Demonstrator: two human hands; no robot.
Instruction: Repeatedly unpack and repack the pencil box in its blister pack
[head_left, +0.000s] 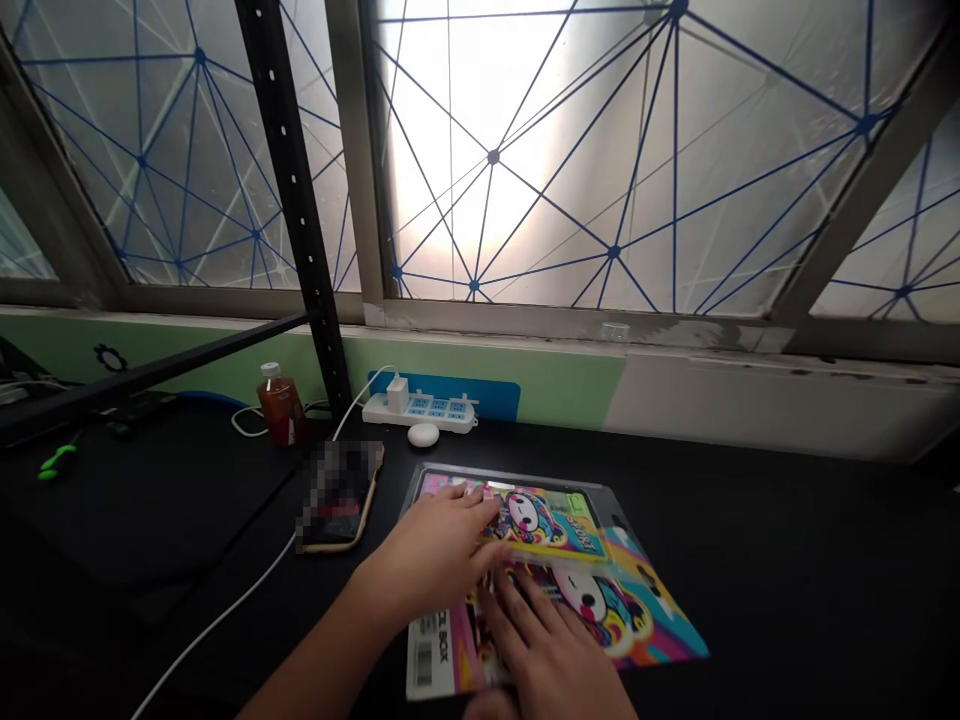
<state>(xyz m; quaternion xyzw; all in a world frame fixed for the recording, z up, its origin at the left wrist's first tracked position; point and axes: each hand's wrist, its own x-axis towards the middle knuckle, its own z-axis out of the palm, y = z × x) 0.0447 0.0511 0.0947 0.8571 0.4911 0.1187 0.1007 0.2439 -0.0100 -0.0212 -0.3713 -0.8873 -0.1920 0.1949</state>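
Note:
A flat, brightly printed package (645,625) with a cartoon face lies on the black table (787,560) in front of me. On its upper part rests a smaller colourful box (551,525) with the same print. My left hand (439,550) lies on the box's left end, fingers curled against its edge. My right hand (551,650) rests flat on the package just below the box, fingers stretched toward it.
A phone (337,495) on a white cable (225,610) lies left of the package. Behind stand a white power strip (420,408), a small white round object (423,433) and a bottle of red-brown liquid (279,405). A black perforated post (292,200) rises at left.

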